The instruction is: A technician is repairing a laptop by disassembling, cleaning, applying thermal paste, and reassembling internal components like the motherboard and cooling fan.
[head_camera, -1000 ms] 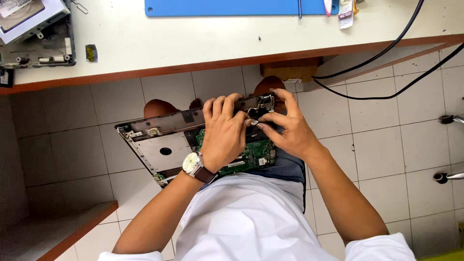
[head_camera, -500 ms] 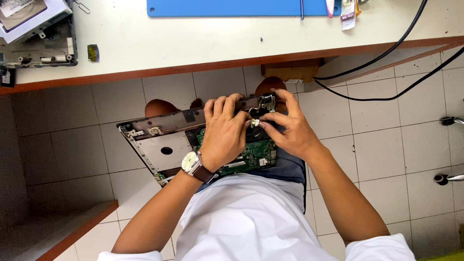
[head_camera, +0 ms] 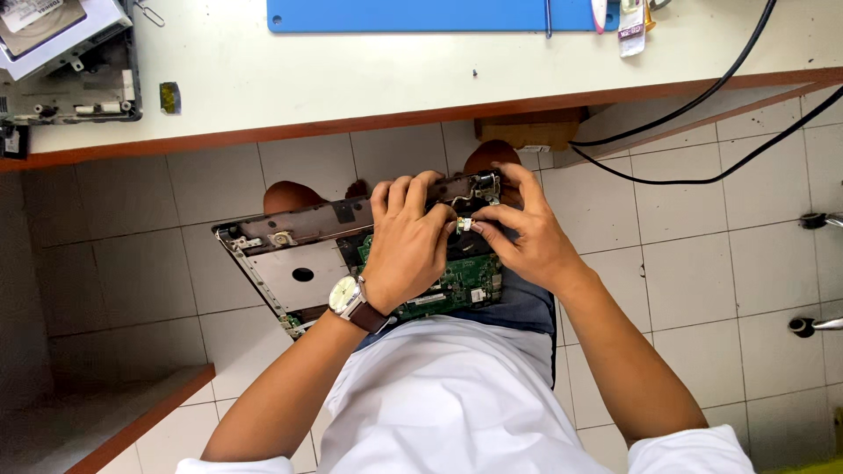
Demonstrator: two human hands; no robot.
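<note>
Left hand [head_camera: 406, 244] grips opened laptop chassis [head_camera: 299, 254] holding green circuit board [head_camera: 457, 279]; right hand [head_camera: 527, 235] apparently pinches small connector [head_camera: 464, 225].

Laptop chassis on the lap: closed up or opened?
Opened. The laptop chassis has no cover: the green circuit board and bare metal frame lie exposed under the left hand and right hand.

— What is held over the lap?

— An opened laptop chassis [head_camera: 294, 254], its green circuit board [head_camera: 457, 281] exposed, is gripped by the left hand [head_camera: 406, 241], on whose wrist a watch [head_camera: 344, 296] is worn. A small connector [head_camera: 463, 225] at the top edge is pinched by the right hand [head_camera: 527, 237].

— And above?

— A blue mat [head_camera: 421, 15] is laid on the white desk [head_camera: 351, 79].
</note>
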